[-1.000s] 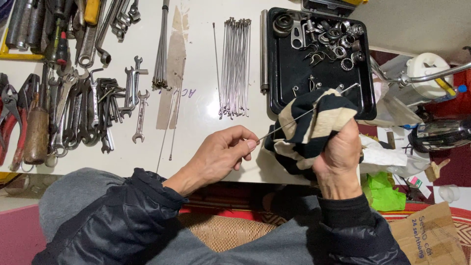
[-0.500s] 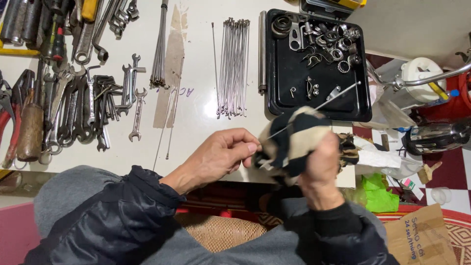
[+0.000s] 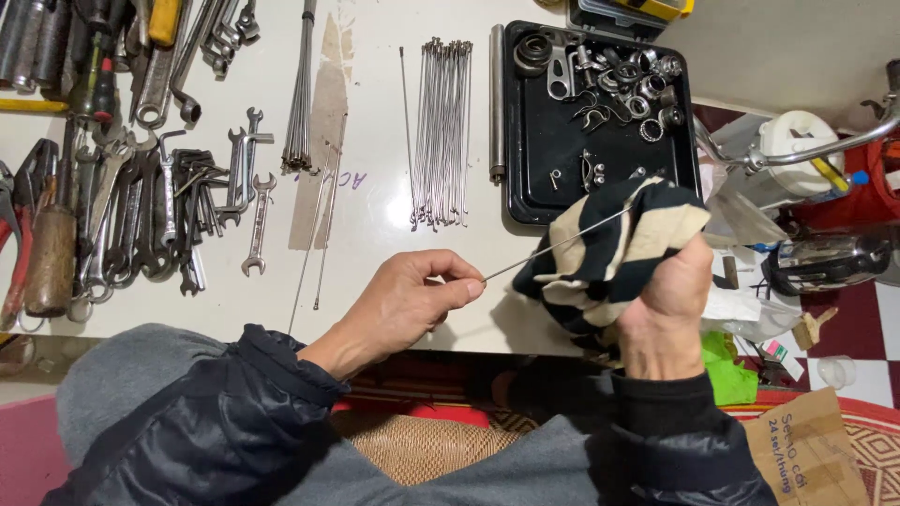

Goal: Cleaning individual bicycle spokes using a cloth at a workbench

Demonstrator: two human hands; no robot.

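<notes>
My left hand [image 3: 408, 305] pinches the near end of a thin metal spoke [image 3: 553, 245] between thumb and forefinger, just above the white table's front edge. The spoke runs up and to the right into a black and cream striped rag [image 3: 614, 248]. My right hand [image 3: 670, 300] is closed around that rag from below, and the rag is wrapped over the spoke's middle. The spoke's far tip pokes out near the black tray [image 3: 525, 141].
A bundle of loose spokes [image 3: 441, 131] lies in the table's middle, more spokes [image 3: 300, 94] to its left. Wrenches [image 3: 178, 206] and pliers crowd the left side. The black tray holds several small metal parts; a steel rod [image 3: 496, 103] lies beside it. A bicycle handlebar [image 3: 806, 155] is at right.
My right hand with the rag has slid along the spoke toward the right and slightly away. My left hand stays pinched on the spoke's near end.
</notes>
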